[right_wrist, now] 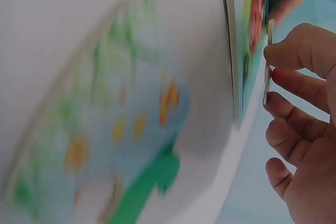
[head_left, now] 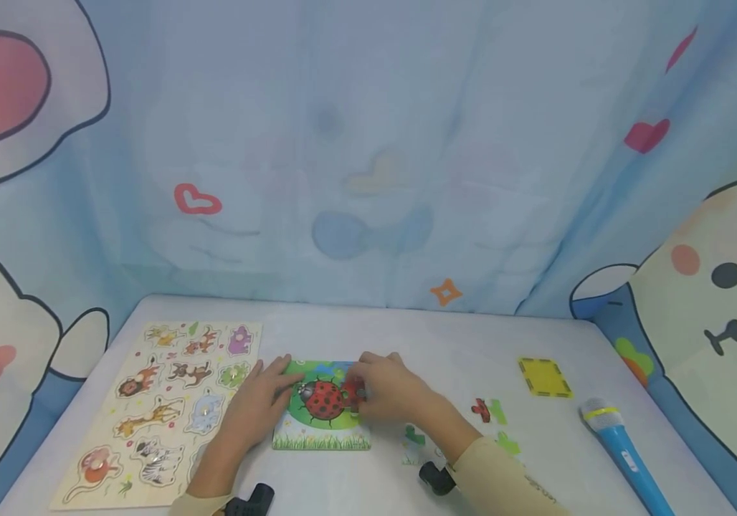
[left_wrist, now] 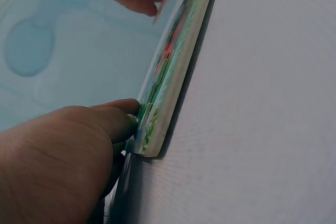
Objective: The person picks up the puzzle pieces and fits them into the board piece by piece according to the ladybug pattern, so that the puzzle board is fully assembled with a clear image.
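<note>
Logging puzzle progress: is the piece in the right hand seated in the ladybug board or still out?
Out. The right hand pinches the thin piece just off the ladybug board, a gap showing between them.

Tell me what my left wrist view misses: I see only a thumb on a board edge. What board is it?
Observer: A ladybird puzzle board, flat on the white table; your left hand rests on its left edge.
Operator: What is the other hand doing?
Observer: The right hand pinches a thin flat puzzle piece just above the board's right side.
Operator: Any more pieces about?
Observer: Yes, loose red and green pieces lie on the table right of the board.
Operator: Anything on my left?
Observer: An animal peg puzzle lies beside the left hand.
</note>
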Available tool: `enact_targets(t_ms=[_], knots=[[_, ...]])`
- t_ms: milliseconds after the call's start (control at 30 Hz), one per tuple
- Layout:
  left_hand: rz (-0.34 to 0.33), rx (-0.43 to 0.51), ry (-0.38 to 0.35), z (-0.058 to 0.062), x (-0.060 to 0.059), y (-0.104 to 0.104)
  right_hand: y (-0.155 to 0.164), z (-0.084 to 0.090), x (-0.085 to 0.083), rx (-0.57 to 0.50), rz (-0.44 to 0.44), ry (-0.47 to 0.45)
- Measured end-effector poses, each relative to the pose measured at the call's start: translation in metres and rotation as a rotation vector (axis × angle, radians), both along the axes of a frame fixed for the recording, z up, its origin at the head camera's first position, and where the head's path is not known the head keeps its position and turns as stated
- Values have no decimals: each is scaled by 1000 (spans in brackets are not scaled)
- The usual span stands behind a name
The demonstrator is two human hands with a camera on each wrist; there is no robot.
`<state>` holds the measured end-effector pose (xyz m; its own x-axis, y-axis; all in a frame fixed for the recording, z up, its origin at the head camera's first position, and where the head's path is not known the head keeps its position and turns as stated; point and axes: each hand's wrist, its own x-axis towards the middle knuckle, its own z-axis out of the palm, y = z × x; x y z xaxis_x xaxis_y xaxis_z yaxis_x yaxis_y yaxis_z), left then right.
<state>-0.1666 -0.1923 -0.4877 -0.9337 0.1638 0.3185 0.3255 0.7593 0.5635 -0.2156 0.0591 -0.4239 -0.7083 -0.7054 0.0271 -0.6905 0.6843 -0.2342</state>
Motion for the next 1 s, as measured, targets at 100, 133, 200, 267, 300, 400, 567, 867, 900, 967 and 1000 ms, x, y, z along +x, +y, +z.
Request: enact_targets(t_ms=[100,133,200,267,300,400,567,867,900,967,1000], knots=[[5,-2,-9,0,0,0,-10,-1,2,0,28,-19],[5,-3,-13,0,0,0,-13,-2,2,2,32,-25],[4,-2,-15,0,0,-1,-19,-3,3,14,36,-31],[1,-2,-18,0,0,-1,-24,-4,3,35,36,-26],[-1,-3,-16,0,0,-1,-27,-5,4,43,36,-22],[-3,-5,-11,0,0,-1,-33,-7,4,59,36,-5],[-2,-14,-9,0,-1,0,-39,-10,3,61,29,1],[2,-9,19,1,0,1,-43,-10,4,37,6,-43],[2,-13,22,1,0,1,-43,-10,5,29,3,-50],[7,-26,20,1,0,1,-44,-9,5,20,-3,-63],[10,-37,17,1,1,1,-44,-9,5,14,-6,-70]])
